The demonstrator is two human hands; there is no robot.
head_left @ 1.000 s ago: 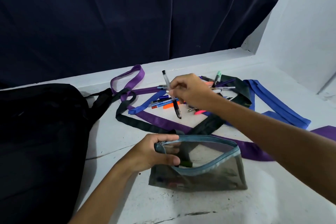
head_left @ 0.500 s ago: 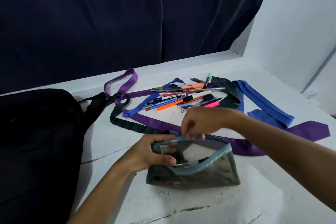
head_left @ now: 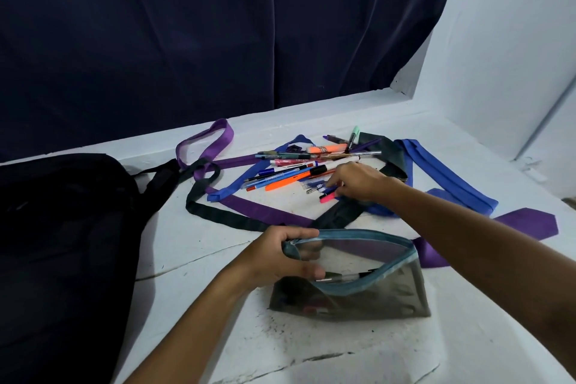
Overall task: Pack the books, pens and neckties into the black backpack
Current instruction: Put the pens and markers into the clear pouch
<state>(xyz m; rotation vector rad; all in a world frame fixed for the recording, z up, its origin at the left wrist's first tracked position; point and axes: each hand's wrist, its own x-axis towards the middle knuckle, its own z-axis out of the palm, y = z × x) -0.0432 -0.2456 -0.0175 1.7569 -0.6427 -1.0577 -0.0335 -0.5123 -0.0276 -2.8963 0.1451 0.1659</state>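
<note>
- A black backpack [head_left: 59, 246] lies flat on the far left of the white table [head_left: 343, 352]. Its strap [head_left: 162, 176] points toward the ties.
- A purple tie [head_left: 205, 146] makes a loop near the strap. Then it runs along the table, under the other things, to its wide pointed end on the right.
- A black tie [head_left: 218, 215] curls just beside the purple one and crosses it.
- The left hand [head_left: 277, 259] grips the left end of a see-through pouch [head_left: 352, 277]. The thumb is on top and the fingers curl inside the open mouth, so the pouch stays open.
- The pouch sits on the table in front of the ties. One pen [head_left: 346, 277] lies inside it.
- A pile of pens [head_left: 299, 171] lies on the table behind the pouch, on top of the ties. An orange pen [head_left: 290, 181] is near the front of the pile.
- The right hand [head_left: 358, 181] is down on the right side of the pile. Its fingers curl around a few pens, and a pink pen [head_left: 327, 198] sticks out below them.
- A blue tie [head_left: 448, 177] lies on the right, past the right hand.
- No books can be seen.
</note>
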